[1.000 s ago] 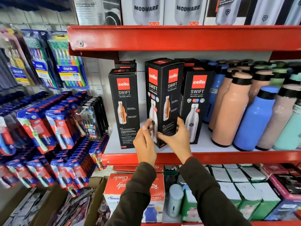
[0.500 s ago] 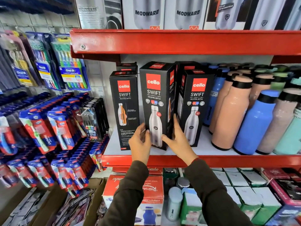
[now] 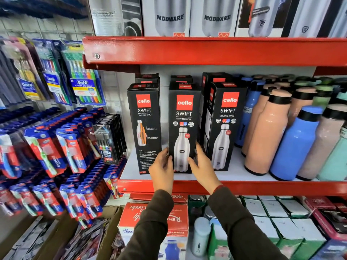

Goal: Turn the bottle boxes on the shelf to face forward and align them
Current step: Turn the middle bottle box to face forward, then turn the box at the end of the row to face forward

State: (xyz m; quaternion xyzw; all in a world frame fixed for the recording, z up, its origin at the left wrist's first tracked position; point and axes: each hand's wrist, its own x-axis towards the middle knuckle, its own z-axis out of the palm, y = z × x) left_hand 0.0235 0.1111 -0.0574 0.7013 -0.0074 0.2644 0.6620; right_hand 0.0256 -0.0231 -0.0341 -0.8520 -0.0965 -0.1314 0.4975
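Three black Cello Swift bottle boxes stand in a front row on the white shelf (image 3: pixel 232 175) with its red lip. The middle box (image 3: pixel 183 117) shows its front face, with a steel bottle picture, and stands upright. My left hand (image 3: pixel 162 168) presses its lower left edge and my right hand (image 3: pixel 203 166) its lower right edge, so both grip it. The left box (image 3: pixel 144 126) shows a side panel with an orange cutaway bottle. The right box (image 3: pixel 226 124) faces forward, slightly angled. More black boxes stand behind them.
Loose peach, blue, pink and mint bottles (image 3: pixel 293 139) crowd the shelf's right part. Toothbrush packs (image 3: pixel 56 151) hang at the left. A red shelf (image 3: pixel 206 51) above carries Modware boxes. Below are a red carton (image 3: pixel 180 218) and white-green boxes.
The middle box was held tilted with a corner toward me; both hands have turned it so its front faces forward and set it down upright between the other two.
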